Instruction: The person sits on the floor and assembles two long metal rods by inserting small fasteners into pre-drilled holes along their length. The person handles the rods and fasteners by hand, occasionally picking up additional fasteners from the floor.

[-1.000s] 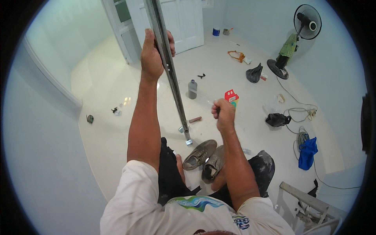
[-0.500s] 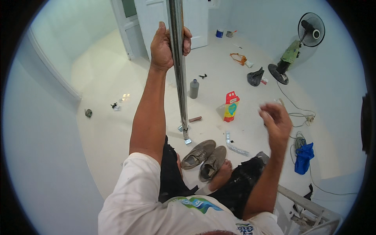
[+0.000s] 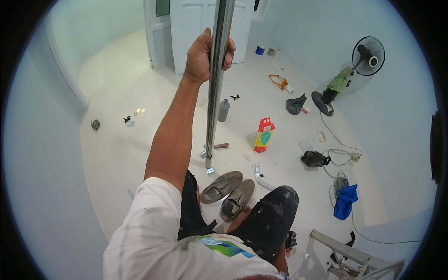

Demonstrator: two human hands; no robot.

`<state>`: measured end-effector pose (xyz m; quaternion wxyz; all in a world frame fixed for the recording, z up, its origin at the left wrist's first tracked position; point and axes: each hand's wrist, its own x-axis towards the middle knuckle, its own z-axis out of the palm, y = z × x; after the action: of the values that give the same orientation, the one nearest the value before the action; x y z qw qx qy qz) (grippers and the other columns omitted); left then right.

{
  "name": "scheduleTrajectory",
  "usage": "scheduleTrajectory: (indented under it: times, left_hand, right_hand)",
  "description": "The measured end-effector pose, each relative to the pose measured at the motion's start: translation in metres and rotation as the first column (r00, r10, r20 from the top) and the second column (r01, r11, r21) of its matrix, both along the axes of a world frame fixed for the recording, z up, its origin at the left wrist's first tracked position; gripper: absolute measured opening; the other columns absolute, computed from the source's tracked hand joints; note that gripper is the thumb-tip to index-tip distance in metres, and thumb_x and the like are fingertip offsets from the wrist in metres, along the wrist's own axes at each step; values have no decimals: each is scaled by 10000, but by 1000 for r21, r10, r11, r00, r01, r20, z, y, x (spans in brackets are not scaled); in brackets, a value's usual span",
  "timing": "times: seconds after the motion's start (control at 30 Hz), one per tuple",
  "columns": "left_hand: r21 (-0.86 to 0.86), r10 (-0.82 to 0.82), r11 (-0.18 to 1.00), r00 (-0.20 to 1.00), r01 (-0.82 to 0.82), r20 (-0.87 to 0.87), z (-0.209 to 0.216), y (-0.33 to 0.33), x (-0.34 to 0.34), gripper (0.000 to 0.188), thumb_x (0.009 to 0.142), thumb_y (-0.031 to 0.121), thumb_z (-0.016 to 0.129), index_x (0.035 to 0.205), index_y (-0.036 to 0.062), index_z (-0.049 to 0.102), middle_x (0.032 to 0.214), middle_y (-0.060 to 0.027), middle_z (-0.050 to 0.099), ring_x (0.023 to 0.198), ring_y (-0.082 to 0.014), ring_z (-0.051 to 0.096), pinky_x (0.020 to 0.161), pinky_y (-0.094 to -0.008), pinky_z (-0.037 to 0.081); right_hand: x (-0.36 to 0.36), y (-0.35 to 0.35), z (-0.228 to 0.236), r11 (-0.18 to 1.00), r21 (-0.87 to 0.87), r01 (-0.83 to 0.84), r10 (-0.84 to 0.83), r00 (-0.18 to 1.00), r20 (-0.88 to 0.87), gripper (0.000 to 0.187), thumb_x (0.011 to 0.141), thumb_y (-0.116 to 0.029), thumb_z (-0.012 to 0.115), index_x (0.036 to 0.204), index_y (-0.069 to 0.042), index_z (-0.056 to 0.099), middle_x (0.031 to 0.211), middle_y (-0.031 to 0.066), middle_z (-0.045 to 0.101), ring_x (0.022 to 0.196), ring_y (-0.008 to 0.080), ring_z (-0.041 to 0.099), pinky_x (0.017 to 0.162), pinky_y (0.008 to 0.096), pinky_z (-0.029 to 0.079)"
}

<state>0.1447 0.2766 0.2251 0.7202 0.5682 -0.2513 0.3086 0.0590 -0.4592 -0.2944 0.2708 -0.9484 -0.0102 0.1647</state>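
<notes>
My left hand point(image 3: 200, 59) is closed round a long shiny metal pole point(image 3: 216, 70), with the thumb up along its near side and the fingertips showing past its right edge. The pole stands nearly upright and its top runs out of the picture. Its lower end meets a small bright metal piece point(image 3: 210, 171) close to the floor; whether they are joined I cannot tell. A pair of worn brown shoes point(image 3: 229, 192) lies just to the right of that end, between my legs. My right hand is out of the picture.
A grey bottle point(image 3: 224, 111), a red-and-yellow package point(image 3: 264, 136) and a curved metal strip point(image 3: 261, 176) are on the floor ahead. Along the right stand a fan point(image 3: 337, 86), black bags point(image 3: 315, 159), a loose cable and a blue bag point(image 3: 345, 201). A metal ladder point(image 3: 343, 246) is at lower right.
My right hand, raised at the right before, has left the view. The view has shifted and my right knee has come up. My left hand keeps its hold on the pole.
</notes>
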Motion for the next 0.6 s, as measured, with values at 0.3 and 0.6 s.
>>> scheduleTrajectory:
  times: [0.3, 0.6]
  left_hand:
    - [-66, 145, 987, 989, -146, -33, -11, -2, -19, 534, 1191, 503, 426, 1164, 42, 693, 864, -66, 677, 787, -171, 636, 748, -334, 523]
    - [-75, 295, 951, 952, -301, -87, -13, -23, -19, 467, 1177, 497, 532, 1185, 55, 685, 928, -62, 709, 845, -154, 673, 799, -333, 556]
  right_hand:
    - [54, -13, -16, 984, -52, -172, 178, 969, 171, 400, 998, -419, 674, 1075, -52, 813, 1068, 226, 806, 1011, 459, 779, 856, 565, 601]
    - [149, 254, 347, 872, 343, -349, 63, 774, 630, 286, 1045, -132, 720, 1271, 40, 759, 1119, 173, 804, 1005, 230, 760, 925, 371, 579]
